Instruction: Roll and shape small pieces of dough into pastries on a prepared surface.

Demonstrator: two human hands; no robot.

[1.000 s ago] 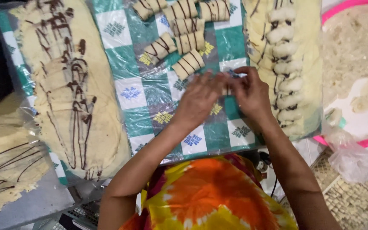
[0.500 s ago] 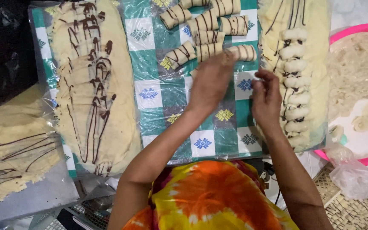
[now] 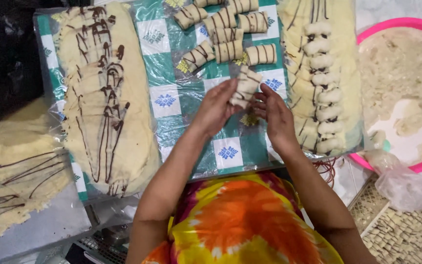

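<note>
Dough roll point(image 3: 244, 88), chocolate-striped, at 12 o'clock over the checked cloth point(image 3: 181, 105), pinched between left hand point(image 3: 216, 108) and right hand point(image 3: 274, 115), fingers closed on it; likely soft, squashable, best held lightly by its ends.

cloth point(image 3: 181, 122): green-and-white checks, blue and yellow motifs | dough sheet point(image 3: 106, 98) at the cloth's left edge: pale cream, dark brown streaks | rolled pieces point(image 3: 228, 29) at its top edge: cream, brown stripes | basin point(image 3: 406, 24): bright pink rim | shirt point(image 3: 245, 225): orange, yellow and pink tie-dye
</note>
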